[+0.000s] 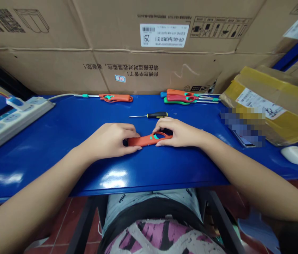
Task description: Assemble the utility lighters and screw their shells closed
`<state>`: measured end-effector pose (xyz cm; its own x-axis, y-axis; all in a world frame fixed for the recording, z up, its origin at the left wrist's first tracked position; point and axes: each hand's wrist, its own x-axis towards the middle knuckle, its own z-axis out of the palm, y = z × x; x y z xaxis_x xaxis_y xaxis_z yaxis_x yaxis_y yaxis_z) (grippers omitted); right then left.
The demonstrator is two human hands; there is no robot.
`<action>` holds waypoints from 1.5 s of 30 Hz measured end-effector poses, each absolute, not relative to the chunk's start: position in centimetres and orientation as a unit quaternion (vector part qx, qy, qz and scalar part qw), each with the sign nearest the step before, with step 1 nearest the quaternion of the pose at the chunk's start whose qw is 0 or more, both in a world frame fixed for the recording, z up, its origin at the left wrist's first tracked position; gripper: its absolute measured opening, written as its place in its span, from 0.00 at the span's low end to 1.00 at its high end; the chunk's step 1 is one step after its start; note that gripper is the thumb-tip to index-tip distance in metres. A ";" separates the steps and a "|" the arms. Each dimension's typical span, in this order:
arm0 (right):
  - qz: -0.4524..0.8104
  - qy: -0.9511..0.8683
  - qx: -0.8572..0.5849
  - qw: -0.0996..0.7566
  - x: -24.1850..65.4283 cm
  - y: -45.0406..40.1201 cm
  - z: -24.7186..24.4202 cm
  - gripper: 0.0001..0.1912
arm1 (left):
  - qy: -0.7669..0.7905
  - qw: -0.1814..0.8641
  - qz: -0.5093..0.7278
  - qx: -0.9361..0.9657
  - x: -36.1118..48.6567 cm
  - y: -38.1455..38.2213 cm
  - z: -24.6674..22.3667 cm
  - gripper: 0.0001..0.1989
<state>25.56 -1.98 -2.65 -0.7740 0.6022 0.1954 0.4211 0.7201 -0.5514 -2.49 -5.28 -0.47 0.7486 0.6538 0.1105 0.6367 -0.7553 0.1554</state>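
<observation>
Between my hands, just above or on the blue tabletop (pixel 80 176), is an orange long-nosed lighter (pixel 145 140) with a teal trigger. My left hand (pixel 113 139) pinches its left end between thumb and fingers. Around the trigger loop at its right end, my right hand (pixel 175 132) is closed with thumb and fingertips. The lighter's metal nose does not show; my right hand covers that end. A black and yellow screwdriver (pixel 157 115) lies just beyond my hands, with a tiny metal bit (pixel 175 114) beside its handle.
Another orange lighter (pixel 117 98) lies at the back left, near a white power strip (pixel 13 121). Several coloured lighters (pixel 180 97) are bunched at the back right. A yellow-taped carton (pixel 278 102) and a phone (pixel 241 130) sit on the right. Large cardboard (pixel 66 70) stands behind.
</observation>
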 end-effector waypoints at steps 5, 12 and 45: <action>0.260 -0.899 -0.305 0.178 25.4 -1.9 -2.5 0.20 | 0.346 0.047 0.081 0.933 -2.6 -5.3 -0.5 0.16; 0.108 -0.937 -0.311 0.116 25.2 -3.1 -2.5 0.19 | 0.329 -0.068 0.070 0.939 -1.9 -6.1 -1.2 0.15; 0.075 -0.929 -0.312 0.187 27.2 -2.1 -1.5 0.14 | 0.247 -0.052 0.228 0.940 -1.6 -4.1 -1.5 0.15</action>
